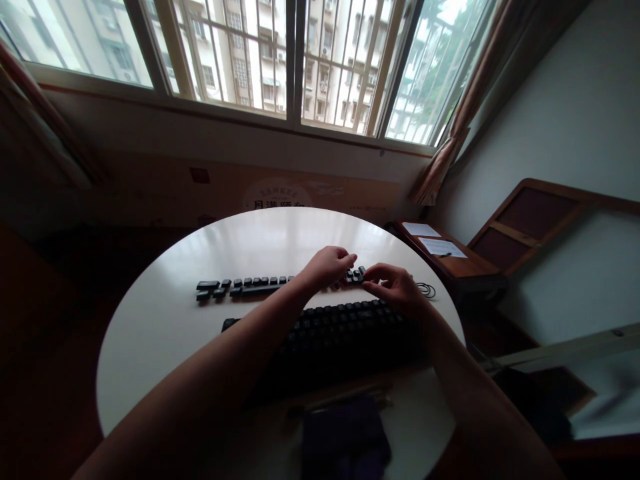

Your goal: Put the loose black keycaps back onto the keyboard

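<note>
Several loose black keycaps (264,281) lie in rows along the far part of the round white table (150,320). My left hand (330,267) is over the right part of these rows, its fingers curled down and partly hidden; what they hold, if anything, I cannot make out. Just to its right, my right hand (397,287) has thumb and index finger closed at the edge of a small black keycap (361,271). A black keyboard (345,317) lies nearer to me, beneath both forearms, its left and near parts dark and partly covered.
A thin dark cable (427,290) is coiled at the table's right. Near the front edge lies a dark purple cloth-like item (345,433), with slim tools (350,397) beside it. Papers (440,247) and a pen rest on a wooden chair (470,263) at right.
</note>
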The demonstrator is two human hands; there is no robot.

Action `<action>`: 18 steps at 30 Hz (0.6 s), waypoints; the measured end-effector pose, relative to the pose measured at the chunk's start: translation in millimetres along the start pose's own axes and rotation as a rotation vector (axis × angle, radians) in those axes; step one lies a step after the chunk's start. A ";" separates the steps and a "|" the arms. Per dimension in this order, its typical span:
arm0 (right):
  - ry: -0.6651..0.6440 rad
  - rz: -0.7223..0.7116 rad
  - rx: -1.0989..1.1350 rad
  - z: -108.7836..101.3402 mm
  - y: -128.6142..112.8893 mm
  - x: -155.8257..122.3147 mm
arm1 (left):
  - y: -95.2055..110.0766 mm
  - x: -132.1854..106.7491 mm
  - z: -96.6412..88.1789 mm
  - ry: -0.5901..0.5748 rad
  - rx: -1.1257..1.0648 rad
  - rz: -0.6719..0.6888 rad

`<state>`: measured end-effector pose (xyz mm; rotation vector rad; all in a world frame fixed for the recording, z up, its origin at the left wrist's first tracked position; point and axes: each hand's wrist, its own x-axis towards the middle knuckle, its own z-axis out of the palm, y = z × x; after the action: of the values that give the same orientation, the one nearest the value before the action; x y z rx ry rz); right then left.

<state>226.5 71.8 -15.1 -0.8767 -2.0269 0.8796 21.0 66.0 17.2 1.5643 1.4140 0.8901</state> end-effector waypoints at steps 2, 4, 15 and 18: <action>-0.092 -0.002 0.133 -4.6 -2.2 -1.4 | -6.3 -0.2 3.6 0.097 0.157 0.141; -0.170 -0.016 0.238 -8.7 -5.2 -3.2 | -11.7 -2.1 9.7 0.204 0.297 0.302; -0.487 -0.005 0.187 -18.9 -11.6 -9.3 | -19.7 -6.5 19.3 0.401 0.364 0.468; -0.704 0.026 0.008 -20.8 -18.1 -9.9 | -21.4 -4.8 17.2 0.480 0.349 0.470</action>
<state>243.3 60.2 5.9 -0.6347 -2.5968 1.3447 27.3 59.8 -9.2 2.0966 1.6207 1.4305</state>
